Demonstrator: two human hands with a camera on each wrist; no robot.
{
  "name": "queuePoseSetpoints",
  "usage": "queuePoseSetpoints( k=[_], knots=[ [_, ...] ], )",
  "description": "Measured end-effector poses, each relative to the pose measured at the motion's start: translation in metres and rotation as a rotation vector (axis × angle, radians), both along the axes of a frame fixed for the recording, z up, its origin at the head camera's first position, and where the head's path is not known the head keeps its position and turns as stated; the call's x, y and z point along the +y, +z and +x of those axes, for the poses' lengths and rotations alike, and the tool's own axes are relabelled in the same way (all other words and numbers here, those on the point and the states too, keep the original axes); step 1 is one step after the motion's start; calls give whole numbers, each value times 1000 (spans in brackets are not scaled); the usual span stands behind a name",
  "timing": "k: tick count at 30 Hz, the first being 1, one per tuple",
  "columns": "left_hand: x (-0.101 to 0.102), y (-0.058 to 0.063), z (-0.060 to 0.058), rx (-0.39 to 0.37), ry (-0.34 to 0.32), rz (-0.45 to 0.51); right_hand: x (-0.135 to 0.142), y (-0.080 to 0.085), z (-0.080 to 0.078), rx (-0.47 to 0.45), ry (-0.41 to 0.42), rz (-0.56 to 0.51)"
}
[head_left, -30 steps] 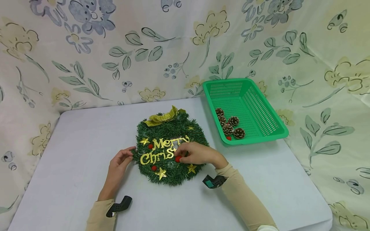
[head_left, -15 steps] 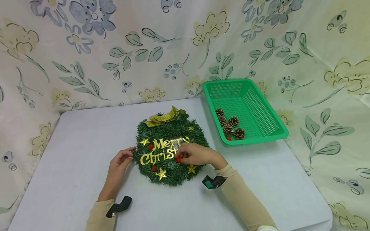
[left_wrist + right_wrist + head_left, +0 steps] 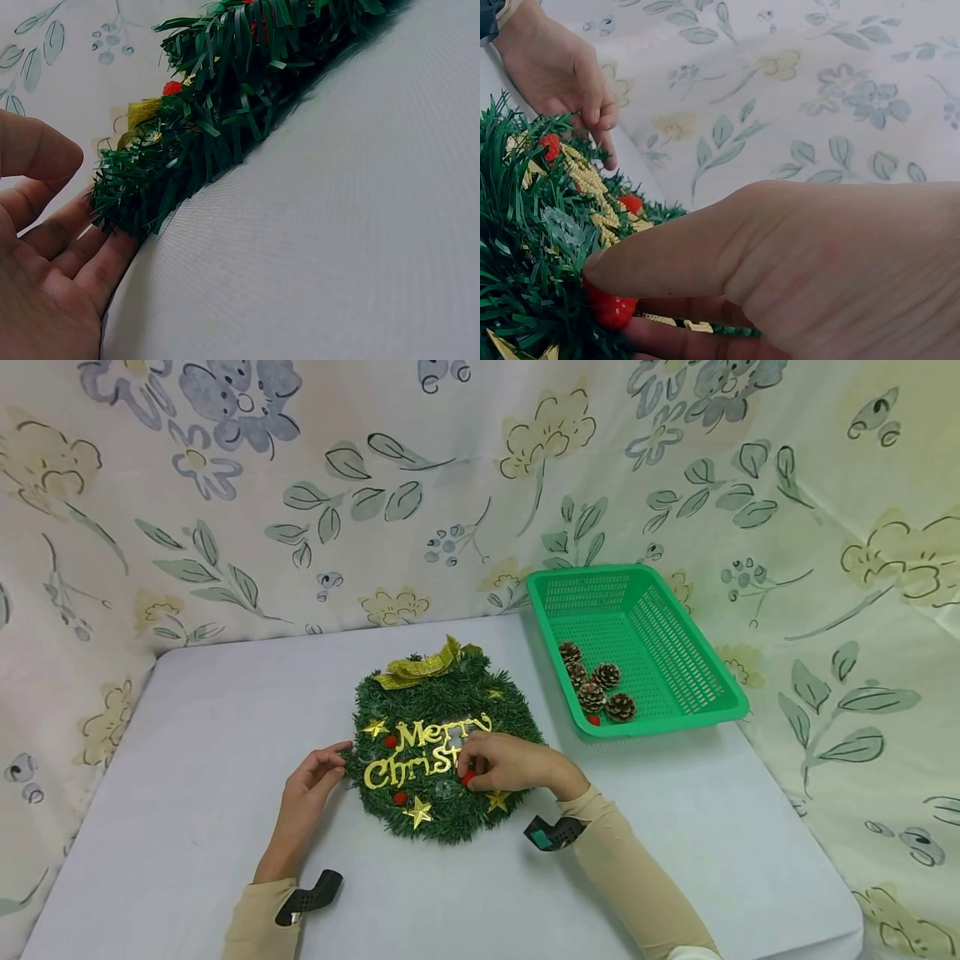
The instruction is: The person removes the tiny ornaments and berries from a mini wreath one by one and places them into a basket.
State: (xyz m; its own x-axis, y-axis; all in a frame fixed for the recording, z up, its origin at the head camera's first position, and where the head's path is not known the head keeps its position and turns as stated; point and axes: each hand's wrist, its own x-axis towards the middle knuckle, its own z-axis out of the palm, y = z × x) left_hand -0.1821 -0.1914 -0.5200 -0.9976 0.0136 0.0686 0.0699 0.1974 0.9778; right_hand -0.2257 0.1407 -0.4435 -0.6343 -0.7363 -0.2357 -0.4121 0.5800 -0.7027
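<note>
A green tinsel wreath [image 3: 420, 702] lies on the table with gold "Merry Christmas" lettering [image 3: 420, 764], gold stars [image 3: 418, 812], a gold bow [image 3: 420, 670] and small red berries [image 3: 400, 797]. My right hand [image 3: 517, 764] is over its lower right part, pinching a bumpy red berry [image 3: 613, 309] between thumb and fingers, down against the greenery. At the left edge, my left hand [image 3: 313, 777] touches the wreath. In the left wrist view its fingers [image 3: 105, 262] reach to the underside of the tinsel, while the thumb stays apart. Part of the lettering is hidden behind the right hand.
A green plastic basket [image 3: 731, 702] stands at the back right of the white table [image 3: 187, 793]. Inside, several pine cones [image 3: 620, 706] and a red berry [image 3: 593, 720] sit in its near left corner. A floral curtain [image 3: 330, 527] hangs behind the table.
My right hand has shifted slightly right and down over the wreath, with the red berry still pinched. The left hand has stayed at the left edge.
</note>
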Motion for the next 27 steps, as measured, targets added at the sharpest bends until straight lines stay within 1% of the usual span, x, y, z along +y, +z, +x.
queuePoseSetpoints(
  k=[6,14,19,27],
  knots=[
    [0,0,0,-7,2,6,0,0,0,-9,0,-2],
    [0,-1,0,-13,9,-8,0,3,2,1,39,33],
    [0,-1,0,-19,13,-18,0,2,2,6,35,32],
    [0,-1,0,-17,8,-12,2,3,1,-14,20,-32]
  ],
)
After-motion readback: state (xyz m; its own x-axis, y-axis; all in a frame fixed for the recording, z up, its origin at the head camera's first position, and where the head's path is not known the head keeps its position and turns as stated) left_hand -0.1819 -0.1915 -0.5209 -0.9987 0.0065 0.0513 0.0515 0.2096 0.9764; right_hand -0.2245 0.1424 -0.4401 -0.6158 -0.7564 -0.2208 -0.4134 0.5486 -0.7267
